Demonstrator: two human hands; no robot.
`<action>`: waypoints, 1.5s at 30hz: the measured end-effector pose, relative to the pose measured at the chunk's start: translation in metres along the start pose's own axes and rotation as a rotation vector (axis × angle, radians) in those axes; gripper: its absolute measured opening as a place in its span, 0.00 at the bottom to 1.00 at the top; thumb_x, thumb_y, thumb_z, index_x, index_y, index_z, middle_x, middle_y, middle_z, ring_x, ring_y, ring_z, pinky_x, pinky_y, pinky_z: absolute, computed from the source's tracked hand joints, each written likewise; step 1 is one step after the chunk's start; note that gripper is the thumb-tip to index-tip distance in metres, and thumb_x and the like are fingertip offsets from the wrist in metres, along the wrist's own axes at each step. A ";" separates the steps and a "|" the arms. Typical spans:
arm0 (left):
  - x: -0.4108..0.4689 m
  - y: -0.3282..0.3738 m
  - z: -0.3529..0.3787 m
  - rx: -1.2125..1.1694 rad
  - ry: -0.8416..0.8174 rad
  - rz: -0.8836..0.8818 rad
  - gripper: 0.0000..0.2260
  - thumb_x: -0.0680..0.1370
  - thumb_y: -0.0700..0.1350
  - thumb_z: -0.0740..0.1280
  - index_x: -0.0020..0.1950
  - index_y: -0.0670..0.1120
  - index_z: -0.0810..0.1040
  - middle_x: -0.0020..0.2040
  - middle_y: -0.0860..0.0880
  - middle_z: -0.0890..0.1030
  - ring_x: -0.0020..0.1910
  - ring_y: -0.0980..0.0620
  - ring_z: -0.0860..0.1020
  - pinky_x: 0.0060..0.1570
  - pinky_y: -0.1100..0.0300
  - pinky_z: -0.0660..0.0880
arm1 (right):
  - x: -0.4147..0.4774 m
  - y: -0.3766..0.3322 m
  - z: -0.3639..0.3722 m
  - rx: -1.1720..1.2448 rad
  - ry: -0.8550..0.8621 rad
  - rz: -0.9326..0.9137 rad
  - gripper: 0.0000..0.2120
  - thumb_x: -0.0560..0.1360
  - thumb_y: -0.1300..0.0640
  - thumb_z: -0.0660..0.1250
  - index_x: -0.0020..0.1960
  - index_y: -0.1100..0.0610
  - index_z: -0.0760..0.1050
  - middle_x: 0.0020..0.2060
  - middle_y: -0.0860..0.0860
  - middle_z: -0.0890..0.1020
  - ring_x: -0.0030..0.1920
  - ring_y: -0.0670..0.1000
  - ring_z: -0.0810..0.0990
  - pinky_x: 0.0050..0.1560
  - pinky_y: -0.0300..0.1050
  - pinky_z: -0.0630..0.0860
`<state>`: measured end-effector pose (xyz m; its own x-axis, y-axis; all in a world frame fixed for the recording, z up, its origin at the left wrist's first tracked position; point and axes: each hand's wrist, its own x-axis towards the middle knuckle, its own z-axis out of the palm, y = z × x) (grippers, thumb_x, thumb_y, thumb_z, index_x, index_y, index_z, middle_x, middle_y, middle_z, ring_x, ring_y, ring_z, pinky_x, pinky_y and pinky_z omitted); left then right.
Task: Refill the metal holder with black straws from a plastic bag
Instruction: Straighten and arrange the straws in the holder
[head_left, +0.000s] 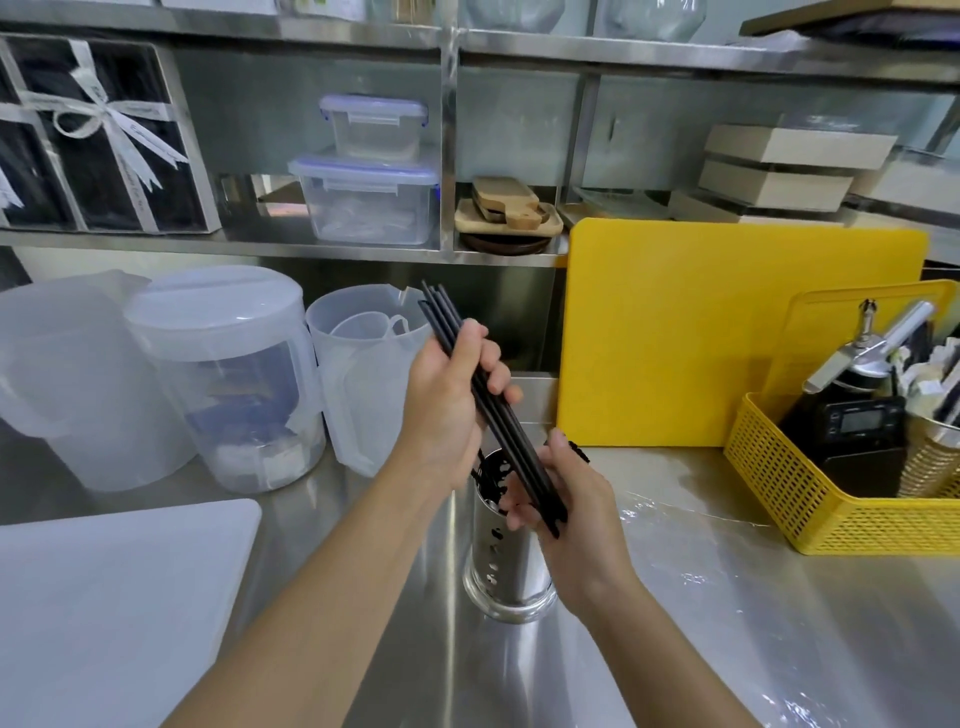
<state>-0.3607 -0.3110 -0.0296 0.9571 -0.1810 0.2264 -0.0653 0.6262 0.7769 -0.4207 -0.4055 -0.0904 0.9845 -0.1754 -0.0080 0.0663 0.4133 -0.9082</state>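
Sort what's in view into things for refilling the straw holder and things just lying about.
For the job: black straws, metal holder, left hand, right hand.
Lying about: yellow cutting board, yellow basket, clear jugs, lidded boxes.

Single head-worn view, wide-angle, pitched forward and down over a steel counter (727, 623), close above the perforated metal holder (506, 566), which sits just below frame centre. Behind the holder the view reaches steel shelving (311, 250); straight lines bow toward the frame edges.
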 end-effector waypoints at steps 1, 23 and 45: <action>0.000 0.001 0.001 0.005 0.012 0.029 0.06 0.80 0.42 0.56 0.43 0.45 0.67 0.31 0.51 0.67 0.26 0.57 0.67 0.28 0.63 0.71 | -0.001 0.001 -0.001 0.107 0.051 0.056 0.17 0.77 0.50 0.59 0.40 0.63 0.75 0.27 0.55 0.78 0.27 0.52 0.76 0.27 0.42 0.72; -0.040 -0.026 -0.021 0.355 -0.435 -0.469 0.06 0.79 0.41 0.59 0.46 0.41 0.74 0.30 0.48 0.81 0.25 0.53 0.76 0.25 0.60 0.75 | 0.013 -0.038 -0.012 -0.233 -0.075 -0.102 0.25 0.69 0.50 0.70 0.42 0.74 0.69 0.25 0.57 0.67 0.24 0.54 0.65 0.27 0.40 0.61; -0.049 -0.041 -0.036 0.180 -0.377 -0.547 0.11 0.76 0.43 0.61 0.57 0.46 0.76 0.51 0.44 0.84 0.44 0.45 0.83 0.39 0.48 0.82 | 0.011 -0.024 -0.023 -0.257 -0.030 -0.056 0.22 0.70 0.55 0.69 0.46 0.77 0.71 0.39 0.65 0.84 0.35 0.58 0.82 0.37 0.48 0.79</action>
<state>-0.3949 -0.3004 -0.0940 0.7043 -0.7071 -0.0631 0.3223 0.2394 0.9159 -0.4151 -0.4377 -0.0778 0.9850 -0.1638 0.0543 0.0812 0.1623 -0.9834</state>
